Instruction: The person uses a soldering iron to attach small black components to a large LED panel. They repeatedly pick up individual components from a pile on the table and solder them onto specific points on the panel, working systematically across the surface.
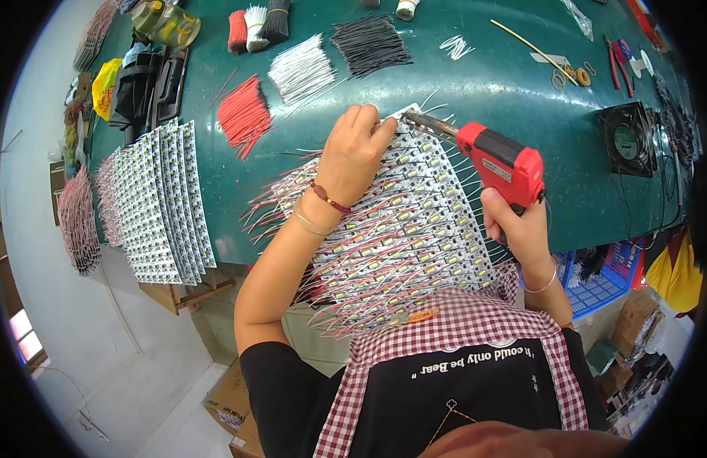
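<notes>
My right hand (523, 229) grips the handle of a red and black soldering gun (506, 162). The gun's metal tip points left and reaches the far corner of a white circuit board panel (437, 206). Close beside that tip, my left hand (355, 153) is closed in a pinch; what lies between its fingers is too small to make out. Rows of small components cover the panel, and many red and white wires stick out along its left side. White wires also stand out from its right edge. The panel's near end lies against my checked apron (476, 309).
Loose red wires (244, 114), white wires (301, 70) and black wires (370, 46) lie in piles on the green table (460, 84). More board panels (163, 206) overlap at the left. A black fan (627, 139) and red-handled pliers (619, 65) are at the right.
</notes>
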`<state>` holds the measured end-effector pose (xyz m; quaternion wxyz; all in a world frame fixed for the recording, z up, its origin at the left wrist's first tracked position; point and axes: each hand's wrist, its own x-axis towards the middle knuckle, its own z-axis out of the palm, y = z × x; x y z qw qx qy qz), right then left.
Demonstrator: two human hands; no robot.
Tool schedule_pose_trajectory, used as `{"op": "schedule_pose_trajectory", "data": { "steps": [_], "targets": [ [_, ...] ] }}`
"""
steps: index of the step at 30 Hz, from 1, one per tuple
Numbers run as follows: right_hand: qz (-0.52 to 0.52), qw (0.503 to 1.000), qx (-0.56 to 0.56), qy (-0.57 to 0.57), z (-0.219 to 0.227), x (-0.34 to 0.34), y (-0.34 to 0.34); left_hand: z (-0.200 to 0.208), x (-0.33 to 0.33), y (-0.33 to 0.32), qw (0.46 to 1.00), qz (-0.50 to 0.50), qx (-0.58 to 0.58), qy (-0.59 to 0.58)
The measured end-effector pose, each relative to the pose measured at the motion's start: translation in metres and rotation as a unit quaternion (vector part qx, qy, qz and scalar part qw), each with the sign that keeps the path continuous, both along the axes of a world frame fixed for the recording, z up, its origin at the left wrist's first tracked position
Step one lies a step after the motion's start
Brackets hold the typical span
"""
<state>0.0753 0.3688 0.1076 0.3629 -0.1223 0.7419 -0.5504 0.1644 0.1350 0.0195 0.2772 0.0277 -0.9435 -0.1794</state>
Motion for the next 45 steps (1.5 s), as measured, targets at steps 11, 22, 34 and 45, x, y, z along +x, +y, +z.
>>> {"op": "schedule_pose_trajectory", "data": {
  "steps": [11,22,34,45],
  "targets": [
    [-0.021,1.000,-0.017,0.008,0.003,0.001,0.003,-0.003,-0.002,-0.002,0.999,0.003,0.031,0.015],
    [-0.025,1.000,-0.012,0.008,0.003,0.004,0.003,-0.003,-0.001,-0.001,0.999,0.003,0.033,0.009],
    [-0.022,1.000,-0.018,0.002,0.003,0.004,0.001,0.000,-0.001,-0.001,1.000,0.006,0.011,0.008],
    [-0.018,0.999,0.014,0.043,0.008,0.011,-0.001,0.001,0.000,0.000,1.000,0.007,0.021,0.007]
  ]
}}
